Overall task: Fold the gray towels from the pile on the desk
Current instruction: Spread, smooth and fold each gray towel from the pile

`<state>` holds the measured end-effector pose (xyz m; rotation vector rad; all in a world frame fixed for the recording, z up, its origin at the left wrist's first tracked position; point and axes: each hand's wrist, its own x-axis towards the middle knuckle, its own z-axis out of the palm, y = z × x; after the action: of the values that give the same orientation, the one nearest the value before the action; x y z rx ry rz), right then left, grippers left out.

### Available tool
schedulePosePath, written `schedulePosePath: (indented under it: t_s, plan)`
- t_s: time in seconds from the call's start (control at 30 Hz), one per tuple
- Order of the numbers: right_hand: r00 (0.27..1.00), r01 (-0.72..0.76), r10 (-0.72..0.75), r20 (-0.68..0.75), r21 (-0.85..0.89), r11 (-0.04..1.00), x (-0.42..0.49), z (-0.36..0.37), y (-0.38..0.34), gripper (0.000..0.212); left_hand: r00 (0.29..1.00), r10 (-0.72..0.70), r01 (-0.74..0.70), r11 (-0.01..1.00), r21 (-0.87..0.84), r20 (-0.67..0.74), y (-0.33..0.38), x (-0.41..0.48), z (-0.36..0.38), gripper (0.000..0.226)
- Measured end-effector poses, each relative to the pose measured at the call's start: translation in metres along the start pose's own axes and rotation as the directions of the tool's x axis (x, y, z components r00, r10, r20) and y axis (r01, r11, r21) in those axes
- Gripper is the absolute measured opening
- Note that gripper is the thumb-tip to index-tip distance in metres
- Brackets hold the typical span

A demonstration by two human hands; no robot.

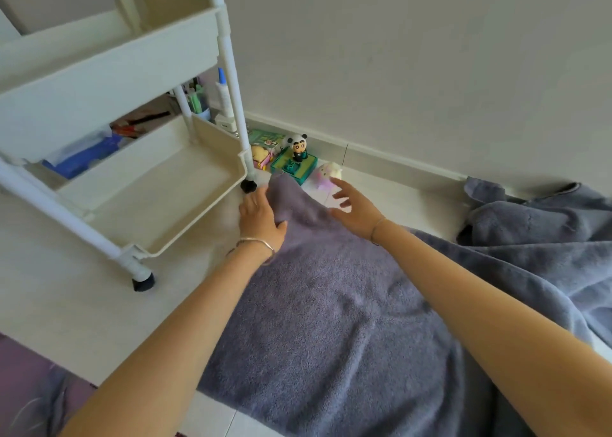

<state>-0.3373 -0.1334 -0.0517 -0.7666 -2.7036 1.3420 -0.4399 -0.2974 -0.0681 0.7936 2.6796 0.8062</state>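
Left hand: the left hand grips the far left corner of the gray towel, thumb on top and fingers curled round the edge.
Right hand: the right hand is released, fingers spread, over the towel's far right edge; whether it touches the cloth cannot be told.
Towel position: it lies spread on the tabletop in front of the person, with its far end bunched into a narrow peak between the hands.
Step in hand: judged to be laying out and squaring the far end before the first fold.
Next move: the right hand probably needs to pinch the far right corner, so that both corners can be drawn apart and then carried toward the near edge.
Remaining work: the pile of gray towels lies crumpled at the right, close against the spread towel.
Obstacles: the trolley stands just beside the left hand, its black foot near the gripped corner. A panda figure on a green box and a plush toy sit just beyond the far end and could be knocked.
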Motion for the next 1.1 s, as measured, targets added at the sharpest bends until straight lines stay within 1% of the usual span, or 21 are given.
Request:
schedulePosePath:
  t_s: [0.03,0.07,0.1,0.17,0.2,0.3,0.33,0.43,0.5,0.57,0.67,0.73,0.8,0.83,0.9,0.93,0.97,1.0,1.03,1.07,1.1]
  plan:
    - [0.997,-0.025,0.028,-0.070,0.045,0.999,-0.009,-0.004,0.005,0.059,0.995,0.051,-0.038,0.990,0.135,-0.088,0.006,-0.006,0.008,0.083]
    - [0.991,-0.038,0.049,-0.127,0.085,0.996,-0.017,-0.008,0.011,0.057,0.988,0.098,-0.071,0.975,0.209,-0.123,0.013,-0.015,0.016,0.085]
    - [0.983,-0.043,0.061,-0.171,0.104,0.994,-0.025,-0.013,0.018,0.054,0.983,0.143,-0.113,0.965,0.235,-0.114,0.023,-0.025,0.025,0.083]
    - [0.974,-0.040,0.061,-0.219,0.098,0.994,-0.050,-0.028,0.037,0.049,0.973,0.232,-0.225,0.944,0.241,0.000,0.048,-0.050,0.051,0.071]
    - [0.972,-0.043,0.061,-0.228,0.082,0.996,-0.063,-0.035,0.045,0.048,0.964,0.253,-0.265,0.933,0.243,0.081,0.058,-0.063,0.065,0.071]
    - [0.962,-0.057,0.063,-0.265,0.027,0.998,-0.105,-0.058,0.070,0.044,0.923,0.206,-0.306,0.905,0.296,0.325,0.065,-0.094,0.109,0.082]
    - [0.956,-0.066,0.066,-0.287,0.012,0.998,-0.122,-0.068,0.078,0.044,0.915,0.191,-0.316,0.889,0.333,0.356,0.063,-0.102,0.120,0.083]
    - [0.932,-0.103,0.091,-0.350,-0.017,0.995,-0.169,-0.093,0.098,0.044,0.929,0.181,-0.316,0.842,0.438,0.321,0.054,-0.108,0.128,0.085]
    - [0.907,-0.131,0.119,-0.404,-0.002,0.991,-0.202,-0.107,0.115,0.045,0.932,0.170,-0.300,0.856,0.421,0.319,0.062,-0.110,0.128,0.089]
    - [0.881,-0.166,0.161,-0.444,0.028,0.986,-0.234,-0.117,0.133,0.043,0.916,0.221,-0.350,0.850,0.395,0.335,0.084,-0.122,0.129,0.088]
    - [0.812,-0.260,0.322,-0.486,0.193,0.946,-0.279,-0.124,0.161,0.036,0.828,0.401,-0.525,0.801,0.289,0.392,0.131,-0.150,0.141,0.070]
    - [0.721,-0.344,0.475,-0.504,0.335,0.877,-0.308,-0.127,0.181,0.036,0.747,0.517,-0.620,0.768,0.159,0.418,0.167,-0.172,0.154,0.072]
    - [0.612,-0.445,0.627,-0.481,0.447,0.776,-0.333,-0.128,0.199,0.039,0.655,0.624,-0.706,0.706,0.052,0.427,0.196,-0.191,0.164,0.075]
    - [0.562,-0.492,0.700,-0.441,0.502,0.711,-0.347,-0.128,0.205,0.041,0.602,0.674,-0.749,0.662,0.012,0.427,0.209,-0.201,0.170,0.076]
    - [0.495,-0.566,0.817,-0.295,0.604,0.561,-0.370,-0.123,0.210,0.043,0.498,0.744,-0.824,0.567,-0.025,0.446,0.225,-0.218,0.183,0.083]
    - [0.500,-0.603,0.844,-0.195,0.621,0.500,-0.380,-0.119,0.206,0.043,0.468,0.743,-0.839,0.543,-0.022,0.479,0.229,-0.224,0.190,0.085]
    - [0.529,-0.656,0.843,-0.092,0.586,0.476,-0.388,-0.113,0.200,0.042,0.465,0.716,-0.836,0.548,-0.007,0.521,0.230,-0.228,0.196,0.085]
    - [0.559,-0.698,0.829,-0.002,0.539,0.472,-0.398,-0.108,0.196,0.039,0.478,0.698,-0.826,0.564,0.000,0.533,0.232,-0.232,0.200,0.086]
    - [0.587,-0.716,0.808,0.055,0.500,0.487,-0.401,-0.102,0.191,0.037,0.511,0.687,-0.805,0.594,0.007,0.517,0.232,-0.232,0.201,0.087]
    - [0.624,-0.687,0.778,0.068,0.522,0.505,-0.405,-0.099,0.187,0.036,0.546,0.682,-0.780,0.625,0.000,0.486,0.232,-0.233,0.201,0.086]
    - [0.663,-0.616,0.747,0.046,0.600,0.510,-0.405,-0.099,0.178,0.035,0.576,0.691,-0.756,0.653,-0.036,0.437,0.230,-0.232,0.198,0.083]
